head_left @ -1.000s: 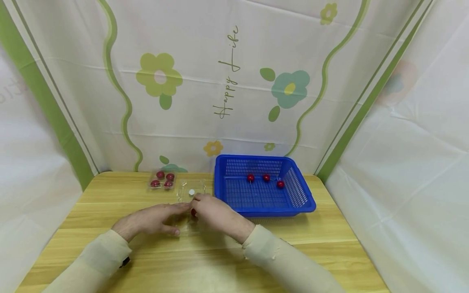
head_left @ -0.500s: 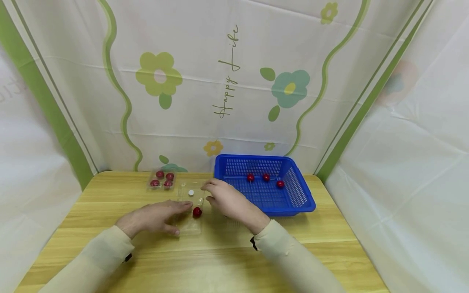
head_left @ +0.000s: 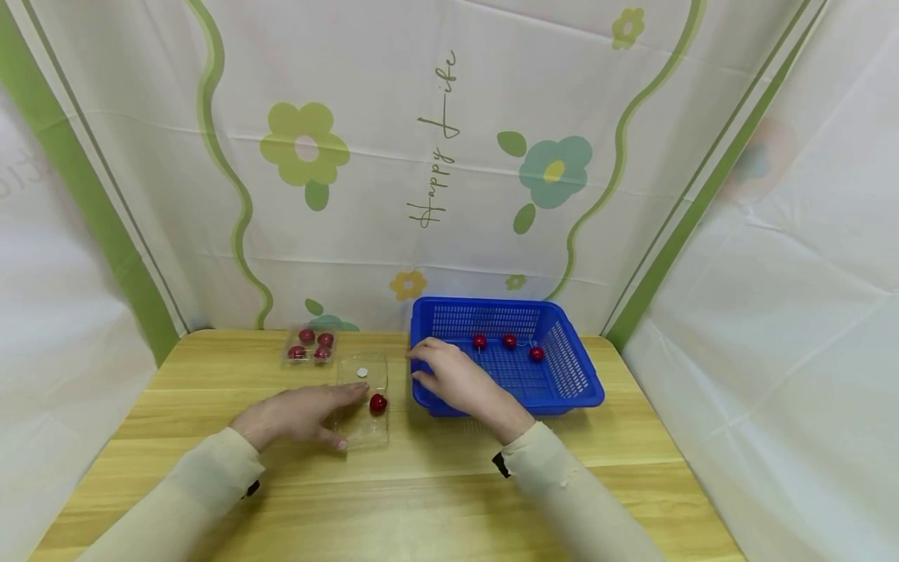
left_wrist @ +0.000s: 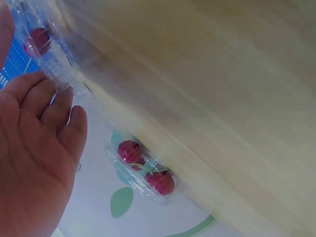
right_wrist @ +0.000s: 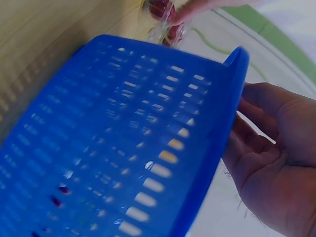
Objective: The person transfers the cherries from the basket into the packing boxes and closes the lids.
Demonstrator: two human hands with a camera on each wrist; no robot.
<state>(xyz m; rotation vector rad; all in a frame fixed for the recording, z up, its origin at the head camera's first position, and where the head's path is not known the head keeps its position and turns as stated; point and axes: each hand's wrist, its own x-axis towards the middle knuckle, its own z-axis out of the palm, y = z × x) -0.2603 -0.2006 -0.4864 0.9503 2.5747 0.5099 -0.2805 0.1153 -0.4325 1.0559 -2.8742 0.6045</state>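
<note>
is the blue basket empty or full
Neither: three cherries show in the basket, along its far side, with much room left. The right hand hides part of it.

From the head, the table (head_left: 435,499) was viewed forward and down from well back, with the printed curtain (head_left: 379,203) faced beyond it. From the left wrist, the left hand (left_wrist: 42,143) was seen close up, the scene slanted. From the right wrist, the blue basket (right_wrist: 207,123) was taken in from very near, beside the right hand (right_wrist: 274,160). The basket was shared by all three views.
</note>
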